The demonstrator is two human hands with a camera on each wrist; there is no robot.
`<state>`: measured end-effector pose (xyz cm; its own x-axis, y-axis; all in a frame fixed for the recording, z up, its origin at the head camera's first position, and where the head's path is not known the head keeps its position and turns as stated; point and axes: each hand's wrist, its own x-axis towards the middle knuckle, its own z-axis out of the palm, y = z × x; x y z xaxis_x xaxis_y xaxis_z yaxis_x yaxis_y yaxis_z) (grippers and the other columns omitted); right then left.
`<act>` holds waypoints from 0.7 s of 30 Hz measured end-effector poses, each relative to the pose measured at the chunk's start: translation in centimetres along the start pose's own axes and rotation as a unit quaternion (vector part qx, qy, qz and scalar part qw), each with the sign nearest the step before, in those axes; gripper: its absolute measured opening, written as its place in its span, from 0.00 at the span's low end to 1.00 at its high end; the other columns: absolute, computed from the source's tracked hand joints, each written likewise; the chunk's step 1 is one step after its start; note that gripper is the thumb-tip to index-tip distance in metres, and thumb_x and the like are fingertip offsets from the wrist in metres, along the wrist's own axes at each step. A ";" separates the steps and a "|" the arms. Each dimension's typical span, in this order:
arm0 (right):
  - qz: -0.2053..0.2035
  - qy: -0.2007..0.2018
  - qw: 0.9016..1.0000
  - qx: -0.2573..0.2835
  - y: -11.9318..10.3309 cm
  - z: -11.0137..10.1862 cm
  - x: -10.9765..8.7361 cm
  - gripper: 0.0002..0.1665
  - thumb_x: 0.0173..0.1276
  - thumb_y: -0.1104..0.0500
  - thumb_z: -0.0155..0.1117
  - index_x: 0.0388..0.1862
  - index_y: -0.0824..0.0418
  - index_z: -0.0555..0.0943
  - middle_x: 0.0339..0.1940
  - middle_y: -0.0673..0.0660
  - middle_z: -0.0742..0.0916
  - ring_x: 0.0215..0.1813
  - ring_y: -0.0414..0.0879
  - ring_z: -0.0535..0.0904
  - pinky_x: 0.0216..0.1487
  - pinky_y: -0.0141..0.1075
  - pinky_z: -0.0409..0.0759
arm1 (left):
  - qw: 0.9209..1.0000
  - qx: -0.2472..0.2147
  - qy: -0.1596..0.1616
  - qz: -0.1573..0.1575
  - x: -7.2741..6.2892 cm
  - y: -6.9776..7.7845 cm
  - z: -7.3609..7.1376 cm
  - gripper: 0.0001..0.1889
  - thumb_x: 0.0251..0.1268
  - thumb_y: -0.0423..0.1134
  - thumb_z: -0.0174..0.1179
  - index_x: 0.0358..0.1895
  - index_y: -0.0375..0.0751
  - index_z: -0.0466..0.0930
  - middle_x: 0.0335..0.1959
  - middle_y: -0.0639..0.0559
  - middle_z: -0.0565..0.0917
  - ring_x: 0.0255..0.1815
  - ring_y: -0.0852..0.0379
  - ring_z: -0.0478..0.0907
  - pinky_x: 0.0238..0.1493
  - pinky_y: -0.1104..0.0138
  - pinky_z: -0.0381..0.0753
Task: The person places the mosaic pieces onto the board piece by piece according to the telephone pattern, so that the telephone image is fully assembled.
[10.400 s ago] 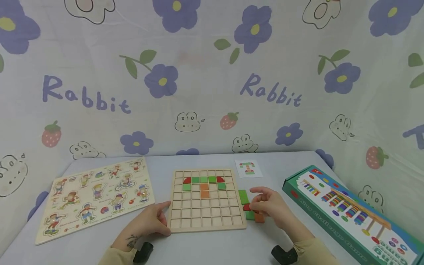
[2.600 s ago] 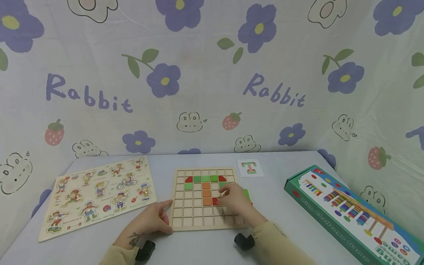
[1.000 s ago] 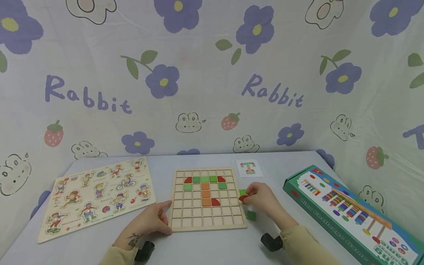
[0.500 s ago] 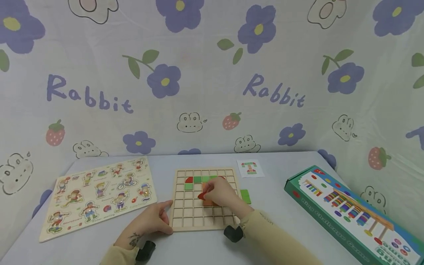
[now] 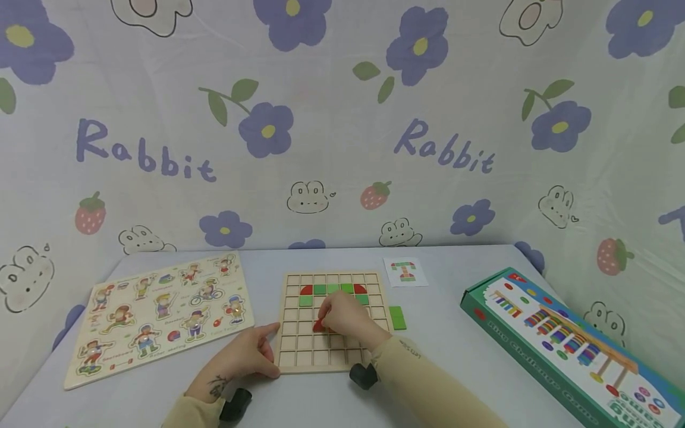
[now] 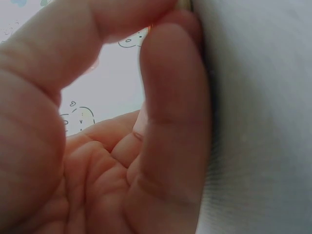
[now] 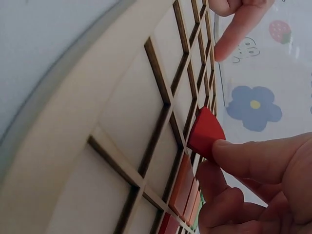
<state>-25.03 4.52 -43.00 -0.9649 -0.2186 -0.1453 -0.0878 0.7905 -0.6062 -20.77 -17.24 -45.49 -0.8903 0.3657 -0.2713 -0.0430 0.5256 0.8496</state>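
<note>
My right hand (image 5: 350, 318) pinches a red quarter-circle tile (image 7: 207, 131) between thumb and fingers. The tile is tilted over a cell of the wooden grid board (image 5: 305, 342), left of the orange column. My left hand (image 5: 247, 352) touches the board's left edge with thumb and finger; its other fingers (image 6: 170, 122) are bent below. Across the upper board lie red quarter-circles (image 5: 361, 289) and green squares (image 5: 305, 301). In the right wrist view an orange tile (image 7: 182, 190) and another red tile (image 7: 169, 224) sit in cells; my right hand hides them in the head view.
A green tile (image 5: 398, 318) lies off the board's right edge. Behind it is a white pattern card (image 5: 405, 272) with a T-like figure. A wooden picture puzzle (image 5: 160, 321) lies left, a green game box (image 5: 567, 351) right. Patterned cloth hangs behind the table.
My right hand took up the red quarter-circle beside the board and carried it left over the grid. Since the oldest frame, an orange and a red tile joined the board. The left hand stayed put.
</note>
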 end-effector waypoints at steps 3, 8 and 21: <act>0.001 -0.003 1.000 -0.018 -0.1 0.0 0.0 0.07 0.55 0.66 0.63 0.24 0.55 0.82 0.28 0.49 0.81 0.30 0.44 0.73 0.29 0.35 0.70 | 1.000 0.001 0.001 -0.002 0.0 0.0 0.0 0.49 0.34 0.26 0.71 0.68 0.29 0.57 0.19 0.50 0.76 0.18 0.60 0.69 0.22 0.69 0.68; -0.010 -0.003 0.998 -0.056 -0.4 0.0 -0.2 0.08 0.54 0.67 0.60 0.25 0.55 0.82 0.29 0.49 0.83 0.29 0.43 0.73 0.28 0.36 0.70 | 1.000 0.004 0.001 -0.001 0.1 0.0 0.1 0.48 0.34 0.26 0.71 0.67 0.29 0.58 0.19 0.50 0.76 0.18 0.59 0.69 0.22 0.68 0.68; -0.038 0.024 0.999 -0.007 0.8 -0.8 -1.1 0.12 0.55 0.61 0.65 0.40 0.58 0.83 0.32 0.51 0.81 0.32 0.43 0.73 0.30 0.36 0.69 | 1.000 0.003 0.002 -0.006 0.1 0.0 0.1 0.49 0.34 0.26 0.72 0.68 0.29 0.57 0.20 0.50 0.76 0.18 0.60 0.69 0.22 0.68 0.68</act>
<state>-24.27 5.85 -42.74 -0.9663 -0.2501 -0.0611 -0.1638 0.7804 -0.6035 -20.85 -17.18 -45.57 -0.8918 0.3559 -0.2794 -0.0511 0.5343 0.8437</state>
